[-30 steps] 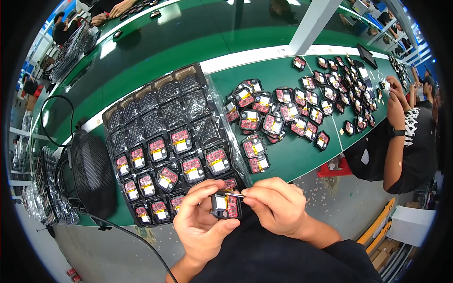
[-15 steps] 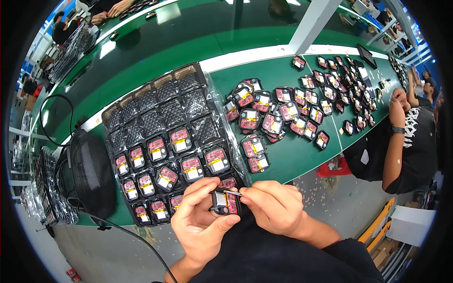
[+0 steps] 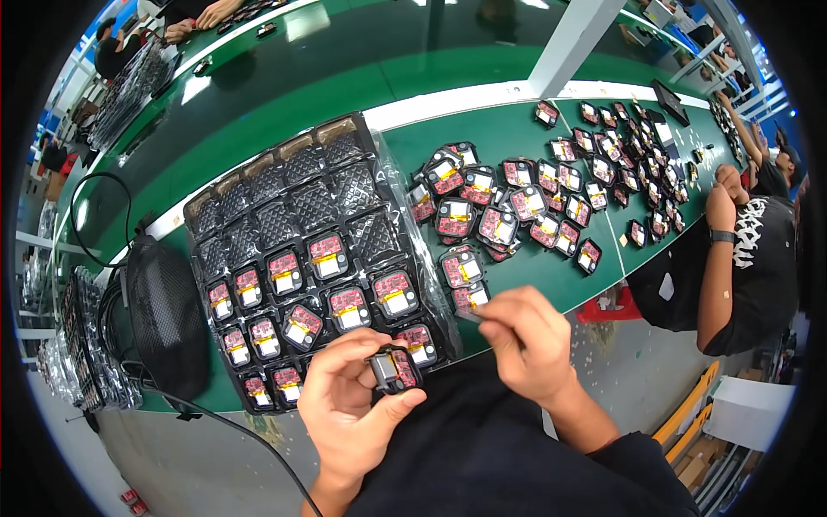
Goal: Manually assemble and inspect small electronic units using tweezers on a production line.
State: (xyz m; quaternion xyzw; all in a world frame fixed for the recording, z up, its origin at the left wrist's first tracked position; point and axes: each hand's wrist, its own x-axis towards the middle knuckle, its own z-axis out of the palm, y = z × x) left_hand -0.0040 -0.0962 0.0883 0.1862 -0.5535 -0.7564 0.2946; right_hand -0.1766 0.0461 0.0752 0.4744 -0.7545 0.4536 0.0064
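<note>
My left hand (image 3: pixel 349 401) grips a small black-cased circuit-board unit (image 3: pixel 395 369) by its edges, thumb below and fingers above. The unit has a red board, a silver battery and a strip of yellow tape, and is tilted. My right hand (image 3: pixel 530 349) is apart from it, to the right, with fingers pinched. A thin metallic tool (image 3: pixel 468 314) shows at its fingertips; its kind cannot be made out. The tool's end is close to a similar unit (image 3: pixel 471 296) at the table's front edge. Left of my hands lies a black compartment tray (image 3: pixel 376 164) with several units in its nearer pockets.
A pile of similar units (image 3: pixel 498 226) covers the green table (image 3: pixel 517 303) right of the tray, with more (image 3: pixel 642 164) farther right. A black mesh bag (image 3: pixel 168 319) and cable lie at left. A white post (image 3: pixel 573 47) rises behind. A co-worker (image 3: pixel 732 258) stands at right.
My right hand has pulled away from the unit, moving right and up toward the table edge with the thin tool. My left hand has shifted slightly left, tilting the unit.
</note>
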